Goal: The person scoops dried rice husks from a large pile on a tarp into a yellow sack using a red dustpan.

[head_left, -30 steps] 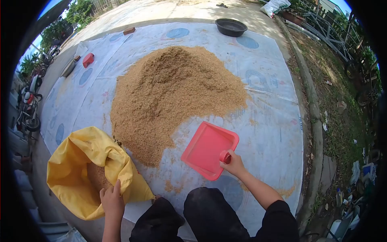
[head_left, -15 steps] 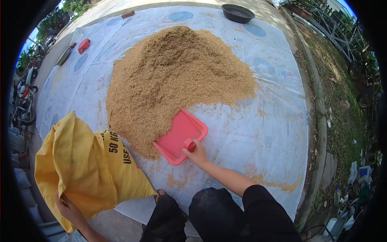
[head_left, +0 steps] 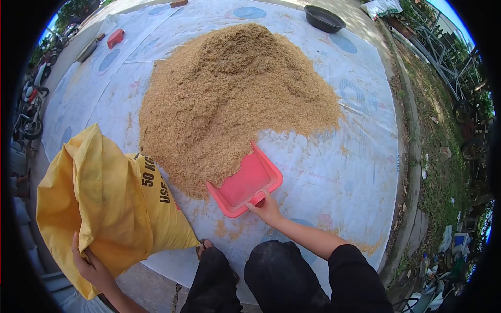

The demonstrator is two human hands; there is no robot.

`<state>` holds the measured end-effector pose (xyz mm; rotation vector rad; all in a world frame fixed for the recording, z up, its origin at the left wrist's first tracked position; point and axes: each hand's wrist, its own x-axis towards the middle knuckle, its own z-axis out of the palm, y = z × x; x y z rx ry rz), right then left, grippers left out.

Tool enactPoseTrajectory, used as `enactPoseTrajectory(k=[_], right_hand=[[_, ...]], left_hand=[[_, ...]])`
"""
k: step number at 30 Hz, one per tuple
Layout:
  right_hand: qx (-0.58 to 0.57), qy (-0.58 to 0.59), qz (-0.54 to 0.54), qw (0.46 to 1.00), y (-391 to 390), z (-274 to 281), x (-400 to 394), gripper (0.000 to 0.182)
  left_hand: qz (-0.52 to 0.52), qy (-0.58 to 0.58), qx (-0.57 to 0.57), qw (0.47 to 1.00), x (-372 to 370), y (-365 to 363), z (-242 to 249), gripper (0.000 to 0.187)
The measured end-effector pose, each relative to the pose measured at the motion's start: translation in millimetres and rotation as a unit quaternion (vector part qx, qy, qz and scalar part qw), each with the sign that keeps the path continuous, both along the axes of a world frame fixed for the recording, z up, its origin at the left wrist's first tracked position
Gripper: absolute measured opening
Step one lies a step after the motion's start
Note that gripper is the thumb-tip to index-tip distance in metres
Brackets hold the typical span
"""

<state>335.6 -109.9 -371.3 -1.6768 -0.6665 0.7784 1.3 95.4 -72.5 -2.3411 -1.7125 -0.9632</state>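
My right hand [head_left: 264, 208] is wrapped around the short handle of a red dustpan [head_left: 249, 182]. The pan rests low on the sheet, its open front edge against the lower side of a big heap of golden-brown husks or grain [head_left: 224, 99]. Some of the material covers the pan's front lip. At lower left, my left hand [head_left: 94, 268] grips the edge of a yellow woven sack [head_left: 115, 203] near its mouth. The sack leans beside my foot, with black printing reading "50 KG" on its side. Its inside is mostly hidden.
A white printed sheet [head_left: 334, 182] lies under the heap. Around its far side are a black basin [head_left: 324, 19], a red plastic object [head_left: 115, 38] and a brick [head_left: 179, 3]. A concrete curb [head_left: 412, 125] borders grass at right. Motorcycles [head_left: 32, 112] stand at far left.
My right hand and the dustpan have shifted slightly right in view, the pan still at the heap's edge. The whole view has moved a little. My left hand stays on the sack.
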Motion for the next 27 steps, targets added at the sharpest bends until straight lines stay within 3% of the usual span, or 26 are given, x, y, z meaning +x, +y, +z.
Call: enactPoseTrajectory(k=[10,17,25,27], right_hand=[[0.009,-0.038,-0.054,0.998,102.6,-15.9,4.2,0.039],[0.057,0.022,-0.083,0.995,61.0,-19.8,4.2,0.037],[-0.062,-0.104,-0.107,0.987,-5.2,12.9,29.1,0.035],[-0.004,-0.087,-0.102,0.991,-13.4,22.6,34.0,0.034]], left_hand=[[-0.045,-0.007,-0.030,0.998,15.3,-3.2,-4.6,0.028],[-0.045,-0.003,-0.032,0.998,7.7,-4.5,-3.7,0.028],[-0.070,-0.025,-0.060,0.995,8.0,-9.8,-1.2,0.029],[-0.073,-0.028,-0.063,0.995,8.8,-12.1,-1.2,0.029]])
